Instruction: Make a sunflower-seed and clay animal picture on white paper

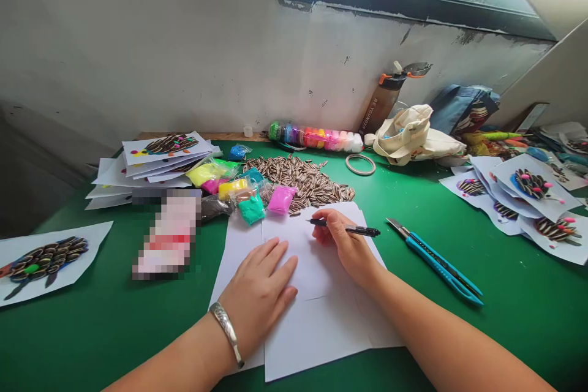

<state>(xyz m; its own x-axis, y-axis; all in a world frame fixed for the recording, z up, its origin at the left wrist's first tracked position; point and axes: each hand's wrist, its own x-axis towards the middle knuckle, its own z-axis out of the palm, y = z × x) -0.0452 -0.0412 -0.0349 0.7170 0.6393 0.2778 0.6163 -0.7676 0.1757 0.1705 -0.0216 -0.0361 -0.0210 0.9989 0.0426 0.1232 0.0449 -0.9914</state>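
White sheets of paper (316, 334) lie overlapping on the green table in front of me. My left hand (260, 291) rests flat on them, fingers stretched out, with a silver bangle at the wrist. In my right hand (344, 245) a black pen (362, 230) is held in the fingers over the upper part of the paper, its tip pointing left. No clear marks show on the sheet. Just beyond the paper lie a heap of striped sunflower seeds (303, 180) and several small bags of coloured clay, among them a pink one (282, 200) and a green one (251, 209).
A blue utility knife (441, 266) lies right of the paper, blade showing. Seed-covered pictures are stacked at left (168, 146) and right (533, 187); another (50, 263) lies far left. Behind are a tape roll (361, 165), a clay pack (316, 138), a bottle (381, 101) and a cloth bag (407, 135).
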